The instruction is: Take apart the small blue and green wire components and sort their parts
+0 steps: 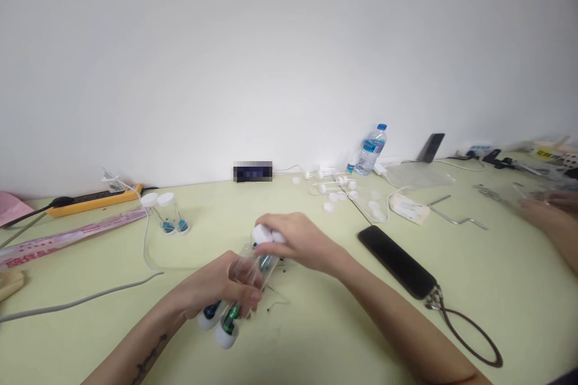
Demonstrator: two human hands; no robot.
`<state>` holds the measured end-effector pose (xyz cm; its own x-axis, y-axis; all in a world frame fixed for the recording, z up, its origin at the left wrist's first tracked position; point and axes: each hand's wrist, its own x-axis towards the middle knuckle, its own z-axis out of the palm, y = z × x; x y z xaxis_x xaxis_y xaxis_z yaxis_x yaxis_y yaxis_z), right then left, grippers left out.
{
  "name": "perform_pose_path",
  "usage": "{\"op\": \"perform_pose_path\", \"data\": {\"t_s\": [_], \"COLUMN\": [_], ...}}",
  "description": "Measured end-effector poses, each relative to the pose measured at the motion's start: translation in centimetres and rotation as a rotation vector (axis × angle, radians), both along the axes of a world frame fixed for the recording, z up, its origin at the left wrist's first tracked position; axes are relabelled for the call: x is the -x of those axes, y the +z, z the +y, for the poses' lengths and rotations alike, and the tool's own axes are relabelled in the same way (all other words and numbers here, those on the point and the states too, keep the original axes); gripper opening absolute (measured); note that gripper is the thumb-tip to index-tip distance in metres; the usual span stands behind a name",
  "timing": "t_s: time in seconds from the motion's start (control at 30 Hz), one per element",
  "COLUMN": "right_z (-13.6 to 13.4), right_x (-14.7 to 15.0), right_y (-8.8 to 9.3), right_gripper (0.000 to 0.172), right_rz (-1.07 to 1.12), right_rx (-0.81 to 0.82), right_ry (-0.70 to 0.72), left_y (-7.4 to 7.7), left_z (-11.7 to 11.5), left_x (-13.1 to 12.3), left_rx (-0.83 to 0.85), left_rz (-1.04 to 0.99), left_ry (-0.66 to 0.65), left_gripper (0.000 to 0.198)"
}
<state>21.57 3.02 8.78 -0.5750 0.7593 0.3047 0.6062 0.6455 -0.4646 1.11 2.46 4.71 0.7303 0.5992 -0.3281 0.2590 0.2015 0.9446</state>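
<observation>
My left hand (pixel 235 280) is wrapped round a pair of clear plastic tubes (pixel 231 320) with white ends, held tilted above the table. Green and blue contents show in their lower ends. At the upper end, the fingers of my right hand (pixel 295 240) grip the white caps (pixel 262 234). Whether the caps sit fully on the tubes is hidden by the fingers. Small dark bits (pixel 284 270) and a thin bent wire (pixel 276 296) lie on the table just beyond the tubes.
Two white-capped tubes (pixel 166 207) stand at left near a yellow power strip (pixel 94 200). Empty tubes and loose white caps (pixel 329 207) lie at the back, near a water bottle (pixel 371 149). A phone (pixel 397 260) with a strap lies right. Another person's hand (pixel 548 210) is far right.
</observation>
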Motion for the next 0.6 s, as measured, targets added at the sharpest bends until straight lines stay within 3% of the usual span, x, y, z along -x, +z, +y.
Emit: {"op": "perform_pose_path", "data": {"t_s": [0.13,0.23,0.3,0.43,0.6], "right_z": [3.6,6.5,7.7,8.1,8.2], "right_x": [-4.8,-10.2,-14.0,-20.0,-22.9], "right_y": [0.2,-0.5,-1.3,-3.1,-5.2], "right_gripper": [0.034,0.032,0.032,0.025,0.019], "right_rz": [0.194,-0.143,-0.232,-0.378,-0.493], "right_rx": [0.024,0.040,0.061,0.199,0.294], "right_ry": [-0.246,-0.773,-0.958,-1.147,-1.230], "left_y": [0.0,0.6,1.0,1.2,0.9], "left_z": [-0.1,-0.4,-0.5,-0.5,-0.3], "left_x": [0.2,-0.1,-0.3,-0.4,-0.1], "left_rx": [0.009,-0.060,-0.096,-0.140,-0.096], "left_rz": [0.016,0.035,0.027,0.012,-0.021], "left_ry": [0.044,0.096,0.098,0.133,0.212], "left_gripper": [0.022,0.022,0.021,0.024,0.036]}}
